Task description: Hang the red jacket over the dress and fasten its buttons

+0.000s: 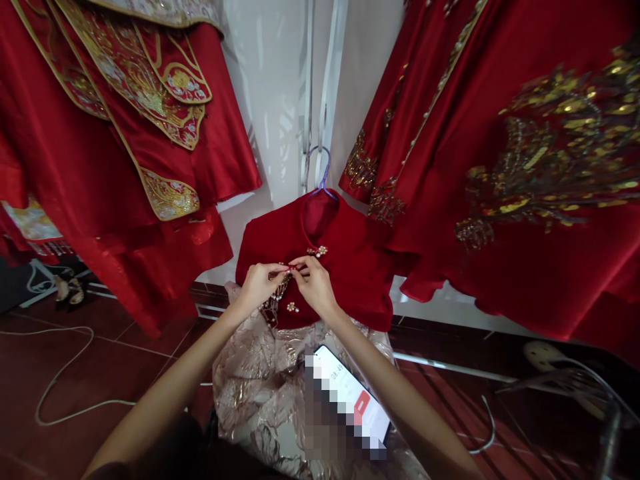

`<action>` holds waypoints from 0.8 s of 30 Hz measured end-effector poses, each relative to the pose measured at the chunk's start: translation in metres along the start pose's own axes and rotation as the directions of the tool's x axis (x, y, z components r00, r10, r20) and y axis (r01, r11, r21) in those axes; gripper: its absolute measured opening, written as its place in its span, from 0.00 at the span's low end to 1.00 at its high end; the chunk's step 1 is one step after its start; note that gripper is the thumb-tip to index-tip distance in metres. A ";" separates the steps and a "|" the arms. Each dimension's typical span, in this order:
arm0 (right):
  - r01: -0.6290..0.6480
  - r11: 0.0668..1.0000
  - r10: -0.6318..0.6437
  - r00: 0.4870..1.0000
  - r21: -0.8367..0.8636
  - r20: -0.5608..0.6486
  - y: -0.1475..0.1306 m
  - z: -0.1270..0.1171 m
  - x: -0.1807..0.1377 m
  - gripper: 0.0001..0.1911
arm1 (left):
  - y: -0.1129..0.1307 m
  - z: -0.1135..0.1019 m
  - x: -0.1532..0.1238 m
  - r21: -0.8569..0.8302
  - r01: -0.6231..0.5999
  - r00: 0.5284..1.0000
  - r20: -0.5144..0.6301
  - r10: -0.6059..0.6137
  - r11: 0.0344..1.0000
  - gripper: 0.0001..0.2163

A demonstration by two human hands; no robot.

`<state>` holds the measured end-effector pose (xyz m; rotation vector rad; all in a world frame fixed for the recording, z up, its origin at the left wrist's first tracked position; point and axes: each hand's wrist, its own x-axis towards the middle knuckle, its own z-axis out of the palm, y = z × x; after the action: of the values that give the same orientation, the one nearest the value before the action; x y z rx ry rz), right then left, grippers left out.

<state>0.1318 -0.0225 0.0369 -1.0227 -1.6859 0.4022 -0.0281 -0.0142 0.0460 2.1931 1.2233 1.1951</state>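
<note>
A dark red velvet top hangs by a purple hanger in the middle of the view. My left hand and my right hand meet at its front opening, thumbs and fingertips pinched together on a small front button of the red top. The fingers partly hide this button. Above it sits a pearl-and-gold flower ornament, and another flower ornament shows below. Beaded strands hang beside my left hand. Under the top spreads a shiny pale pink-gold skirt.
A phone with a lit screen lies on the skirt under my right forearm. Red gowns with gold embroidery hang at left and right. Behind are white metal poles. A white cable curls on the tiled floor.
</note>
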 end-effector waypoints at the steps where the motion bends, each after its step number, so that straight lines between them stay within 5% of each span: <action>1: 0.001 1.000 -0.001 1.000 -0.014 0.004 0.000 0.001 0.000 0.09 | 0.000 -0.003 0.001 0.034 -0.013 1.000 0.023 0.013 0.999 0.10; 6: -0.019 1.000 0.020 0.998 -0.013 0.056 -0.004 0.000 -0.002 0.09 | 0.002 -0.005 0.002 0.092 -0.064 0.998 0.018 0.062 0.994 0.07; 9: -0.078 0.990 0.056 0.982 0.117 0.180 -0.017 -0.022 -0.014 0.16 | 0.003 0.003 -0.012 0.121 -0.057 0.998 -0.018 0.060 0.991 0.07; 12: -0.154 0.975 0.104 0.953 0.161 0.284 -0.030 -0.062 -0.033 0.17 | 0.002 0.014 -0.033 0.263 -0.155 0.985 0.114 0.129 0.952 0.06; 17: -0.230 0.973 0.205 0.913 0.029 0.351 -0.027 -0.121 -0.047 0.15 | -0.004 0.033 -0.049 0.492 -0.418 0.897 0.357 0.261 0.764 0.10; 24: -0.259 0.905 0.352 0.900 -0.337 0.255 0.018 -0.105 -0.048 0.12 | -0.006 0.045 -0.043 0.601 -0.612 0.791 0.484 0.374 0.514 0.08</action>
<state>0.2372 -0.0735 0.0337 -1.5272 -1.9059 0.5518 -0.0063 -0.0421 -0.0047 3.3802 1.0629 0.4601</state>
